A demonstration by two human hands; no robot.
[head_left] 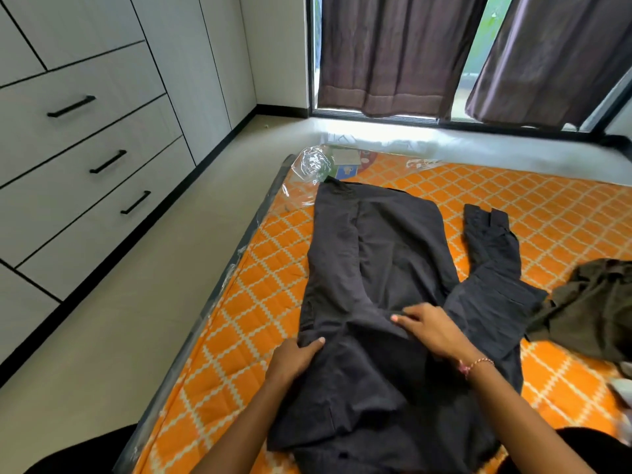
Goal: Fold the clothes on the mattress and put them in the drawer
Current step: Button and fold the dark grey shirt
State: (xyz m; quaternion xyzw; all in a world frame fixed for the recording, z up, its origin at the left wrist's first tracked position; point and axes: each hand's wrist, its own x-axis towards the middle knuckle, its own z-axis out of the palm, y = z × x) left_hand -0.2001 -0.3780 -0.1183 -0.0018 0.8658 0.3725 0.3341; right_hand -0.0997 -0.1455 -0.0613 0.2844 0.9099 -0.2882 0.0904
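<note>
Dark grey fabric, a long-sleeved shirt (383, 268), is spread lengthwise on the orange quilted mattress (533, 200), one sleeve angled out to the right. The left hand (294, 357) is laid on the shirt's left edge, fingers relaxed; the right hand (434, 328) is pressed flat on its middle. A label under plastic wrap (314, 164) at the mattress's far corner cannot be read. An olive garment (595, 309) is crumpled at right. Closed drawers (85, 159) are seen at left

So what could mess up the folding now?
The dark shirt has one sleeve sticking out sideways, so the fold may turn lopsided if it is forgotten. The olive garment lies crumpled against that side and could get caught up. The mattress has a plastic cover that looks slippery, so the cloth may slide.
</note>
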